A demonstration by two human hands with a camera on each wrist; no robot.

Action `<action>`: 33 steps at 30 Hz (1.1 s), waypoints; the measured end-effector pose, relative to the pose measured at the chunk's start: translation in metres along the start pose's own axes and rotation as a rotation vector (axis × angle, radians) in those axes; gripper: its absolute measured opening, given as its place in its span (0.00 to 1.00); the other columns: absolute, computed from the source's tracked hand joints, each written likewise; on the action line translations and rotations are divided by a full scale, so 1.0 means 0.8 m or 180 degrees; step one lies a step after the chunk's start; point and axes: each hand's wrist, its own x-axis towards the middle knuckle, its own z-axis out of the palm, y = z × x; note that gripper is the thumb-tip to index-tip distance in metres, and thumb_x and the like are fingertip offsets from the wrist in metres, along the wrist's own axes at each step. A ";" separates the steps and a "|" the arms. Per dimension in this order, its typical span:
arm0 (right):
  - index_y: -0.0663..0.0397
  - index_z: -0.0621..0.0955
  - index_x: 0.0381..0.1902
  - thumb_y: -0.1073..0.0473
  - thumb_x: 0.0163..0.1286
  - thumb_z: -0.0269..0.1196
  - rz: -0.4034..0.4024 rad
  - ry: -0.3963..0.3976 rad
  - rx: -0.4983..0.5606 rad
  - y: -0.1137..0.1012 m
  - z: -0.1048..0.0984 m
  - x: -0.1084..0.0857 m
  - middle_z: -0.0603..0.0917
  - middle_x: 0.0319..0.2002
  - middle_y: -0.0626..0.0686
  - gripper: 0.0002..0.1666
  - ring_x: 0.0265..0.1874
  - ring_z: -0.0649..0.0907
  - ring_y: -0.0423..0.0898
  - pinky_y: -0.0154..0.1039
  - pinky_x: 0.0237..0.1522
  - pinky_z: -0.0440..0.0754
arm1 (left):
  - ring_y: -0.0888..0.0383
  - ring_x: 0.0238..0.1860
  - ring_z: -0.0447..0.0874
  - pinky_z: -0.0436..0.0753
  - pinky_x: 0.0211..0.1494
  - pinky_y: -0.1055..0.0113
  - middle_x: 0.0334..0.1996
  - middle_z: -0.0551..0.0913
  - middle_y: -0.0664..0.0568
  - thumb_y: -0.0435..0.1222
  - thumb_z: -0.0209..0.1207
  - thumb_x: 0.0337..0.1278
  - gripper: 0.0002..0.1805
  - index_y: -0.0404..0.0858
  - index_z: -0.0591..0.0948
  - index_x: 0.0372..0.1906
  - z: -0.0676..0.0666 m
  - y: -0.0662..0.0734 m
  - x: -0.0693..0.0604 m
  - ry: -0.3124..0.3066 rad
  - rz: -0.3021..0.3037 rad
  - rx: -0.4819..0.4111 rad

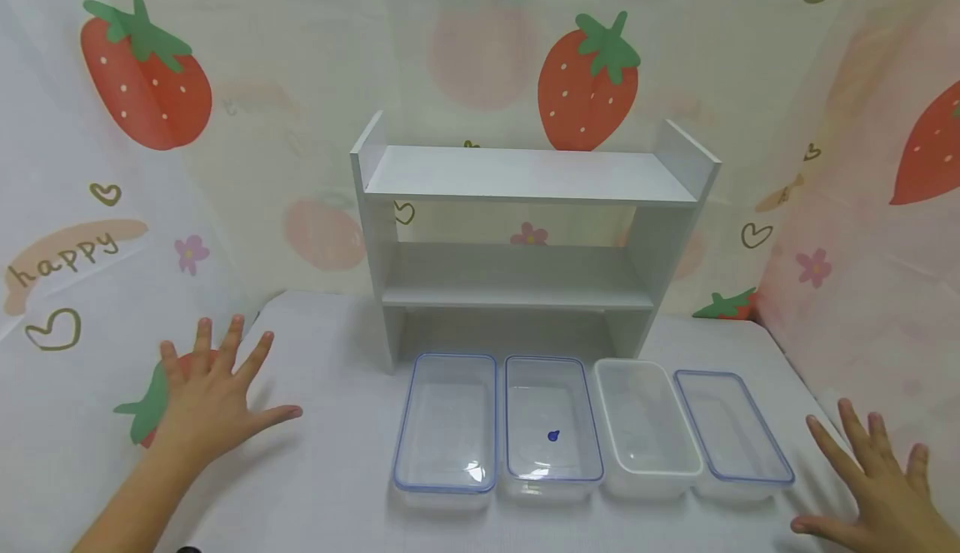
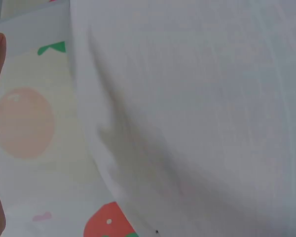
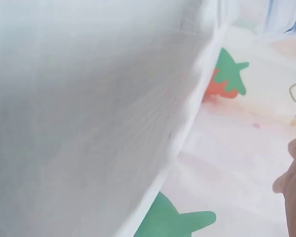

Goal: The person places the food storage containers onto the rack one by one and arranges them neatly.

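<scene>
Left hand [image 1: 206,407] and right hand [image 1: 885,486] spread wide, holding nothing. At the right hand's ten o'clock, a clear, blue-rimmed rectangular plastic container [image 1: 735,428] sits at four o'clock from the white, high-sided shelf unit [image 1: 517,174]. Assessed light, stiff, probably slippery; grip long sides beneath rim.

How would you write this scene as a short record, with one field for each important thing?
Containers: four in a row; third from left white-rimmed, others blue-rimmed
Small blue spot: at second container from left; inside or on top unclear
White shelf: behind the row
Left hand: fingers spread, holding nothing
Right hand: fingers spread, holding nothing, nearest the rightmost container
Backdrop: strawberry print
</scene>
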 end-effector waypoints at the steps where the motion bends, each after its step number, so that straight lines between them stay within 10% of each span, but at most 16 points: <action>1: 0.31 0.37 0.83 0.29 0.31 0.83 0.0002 0.0000 0.0012 -0.001 0.001 0.000 0.24 0.82 0.51 0.92 0.76 0.24 0.67 0.79 0.60 0.12 | 0.36 0.79 0.14 0.16 0.70 0.25 0.83 0.41 0.36 0.82 0.57 0.40 0.67 0.48 0.56 0.82 0.001 0.002 0.000 0.0004 -0.0009 -0.0047; 33: 0.46 0.45 0.84 0.43 0.37 0.85 -0.0053 0.0078 0.0822 -0.033 0.008 0.016 0.30 0.83 0.54 0.85 0.79 0.31 0.67 0.81 0.60 0.15 | 0.30 0.81 0.27 0.29 0.71 0.19 0.82 0.44 0.35 0.73 0.63 0.48 0.64 0.46 0.51 0.83 0.005 0.064 0.036 0.0128 -0.0227 -0.1013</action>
